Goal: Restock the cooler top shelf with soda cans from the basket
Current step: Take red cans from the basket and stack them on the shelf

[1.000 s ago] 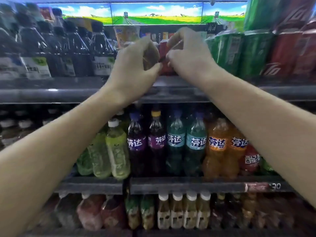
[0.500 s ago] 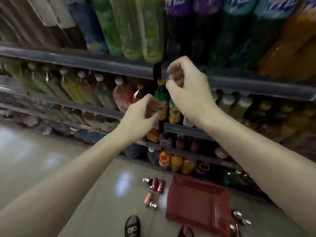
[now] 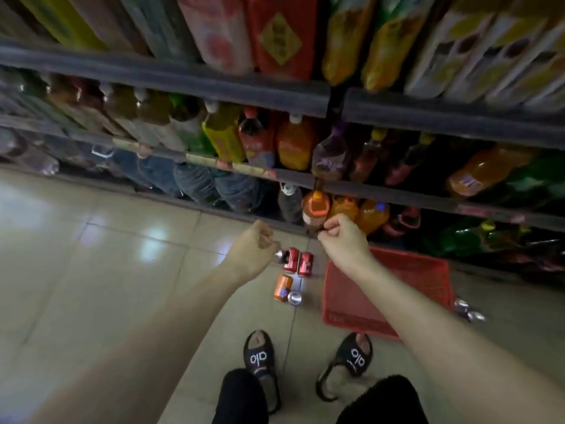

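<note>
- While both arms extend downward, left hand (image 3: 255,249) and right hand (image 3: 344,238) show curled fingers holding nothing, likely readied for pickup.
- Soda cans (image 3: 295,260) lie on floor (image 3: 91,255), just beside red basket (image 3: 428,270).

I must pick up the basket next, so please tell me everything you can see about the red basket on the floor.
The basket is red plastic, rectangular, with perforated walls and a raised rim. It stands on the tiled floor before the cooler's lowest shelf, ahead of the right slipper. Its inside looks empty, though the right forearm covers part of it. No handle is visible. Silver can tops lie beside its right wall; whether they touch it I cannot tell. No hand touches it.
</note>
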The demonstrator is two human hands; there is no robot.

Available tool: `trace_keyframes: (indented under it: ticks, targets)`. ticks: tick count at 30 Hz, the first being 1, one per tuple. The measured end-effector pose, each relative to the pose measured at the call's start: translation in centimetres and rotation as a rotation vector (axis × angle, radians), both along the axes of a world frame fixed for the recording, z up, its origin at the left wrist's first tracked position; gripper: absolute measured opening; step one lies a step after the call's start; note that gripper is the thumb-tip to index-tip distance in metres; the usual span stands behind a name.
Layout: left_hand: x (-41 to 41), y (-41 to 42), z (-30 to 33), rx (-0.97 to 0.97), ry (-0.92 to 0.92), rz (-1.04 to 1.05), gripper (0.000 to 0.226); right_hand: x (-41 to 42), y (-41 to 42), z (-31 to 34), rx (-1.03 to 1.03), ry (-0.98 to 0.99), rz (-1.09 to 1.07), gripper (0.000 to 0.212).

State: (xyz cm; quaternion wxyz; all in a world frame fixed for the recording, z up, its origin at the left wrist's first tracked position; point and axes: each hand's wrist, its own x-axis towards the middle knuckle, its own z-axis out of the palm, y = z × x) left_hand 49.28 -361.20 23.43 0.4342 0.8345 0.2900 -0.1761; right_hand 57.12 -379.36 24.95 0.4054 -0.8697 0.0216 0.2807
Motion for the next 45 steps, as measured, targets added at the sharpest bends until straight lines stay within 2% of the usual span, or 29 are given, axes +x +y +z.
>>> trace_keyframes:
  ticks: [4,7,11,17,20,23,28,36,40,42,44,45]
  targets:
    - [-1.4,0.7,-13.3,-0.006,0.097,0.016,0.041,-1.0,0.0,-14.0,-0.038,0.15,-0.077,0.014]
    - [-2.2,1.6,-23.7,-0.009,0.161,0.031,0.054,-1.9,1.2,-25.6,0.006,0.26,-0.16,0.012]
    - [-2.3,2.8,-36.7,0.025,0.191,0.011,0.071,-2.3,3.1,-40.2,0.015,0.311,-0.217,0.026]
    - [0.1,4.7,-50.8,0.139,0.161,-0.113,0.092,-0.8,5.2,-54.2,0.021,0.298,-0.389,0.059]
    - [1.7,5.1,-55.4,0.094,0.11,-0.048,0.105,0.4,5.4,-57.3,-0.088,0.279,-0.44,0.065]
    - [2.6,5.1,-58.4,0.01,0.054,0.043,0.108,1.1,5.2,-59.7,-0.202,0.278,-0.409,0.069]
    - [3.2,4.9,-60.6,0.035,0.039,0.051,0.067,0.9,5.6,-62.2,-0.213,0.311,-0.375,0.078]
    - [3.4,5.7,-62.7,-0.091,-0.024,0.039,0.067,1.5,5.1,-65.9,-0.213,0.355,-0.453,0.071]
    - [3.7,6.4,-62.9,-0.209,-0.104,0.197,0.048,1.6,4.8,-66.4,-0.225,0.35,-0.525,0.083]
    - [3.7,7.2,-62.8,-0.41,-0.138,0.374,0.043,1.8,4.2,-66.4,-0.187,0.406,-0.573,0.068]
    - [3.7,7.8,-62.5,-0.6,-0.124,0.524,0.045,2.1,3.5,-66.8,-0.04,0.482,-0.673,0.035]
    - [3.8,7.9,-62.3,-0.665,-0.092,0.571,0.04,2.0,3.5,-66.6,0.047,0.51,-0.706,0.028]
